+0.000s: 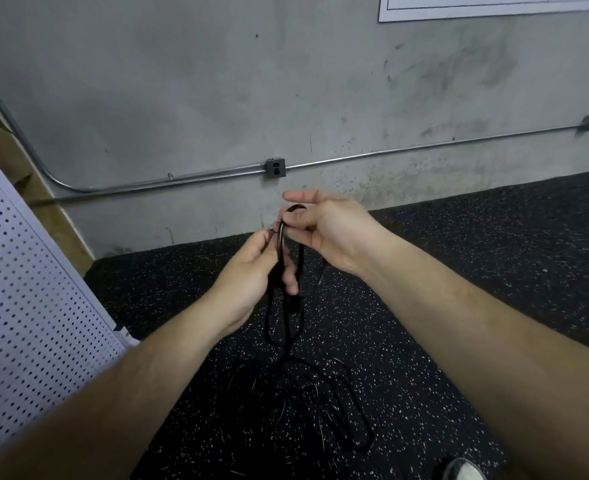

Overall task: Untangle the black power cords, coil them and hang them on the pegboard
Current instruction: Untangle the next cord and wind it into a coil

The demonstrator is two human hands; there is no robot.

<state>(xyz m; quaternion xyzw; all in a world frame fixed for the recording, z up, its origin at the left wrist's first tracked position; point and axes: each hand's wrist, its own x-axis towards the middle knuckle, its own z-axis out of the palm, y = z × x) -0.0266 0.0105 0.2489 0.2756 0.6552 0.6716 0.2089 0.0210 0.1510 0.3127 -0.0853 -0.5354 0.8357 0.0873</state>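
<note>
A: Grey concrete wall [216, 81], scuffed, above a black rubber floor with white flecks [459, 271]. Where are the cords?
B: One bunch of the black power cords [280, 247] is held up between both hands, in front of the wall base. Strands hang from there to a loose tangle on the floor, bottom middle of view.
A: State of the left hand [251, 268]?
B: Fingers curled round the hanging strands, gripping just under the top loop.
A: And the right hand [324, 230]?
B: Thumb and lower fingers pinch the top loop. Index finger sticks out straight above it.
A: Hands apart?
B: Nearly touching at the cord.
A: Pegboard?
B: The white perforated pegboard [26, 289] is at far left, running at an angle. Well apart from the cords.
A: Anything else?
B: A metal conduit pipe [390, 154] along the wall, with a grey outlet box [275, 168] on it right behind the hands. The toe of a grey shoe [466, 471] at bottom right.
</note>
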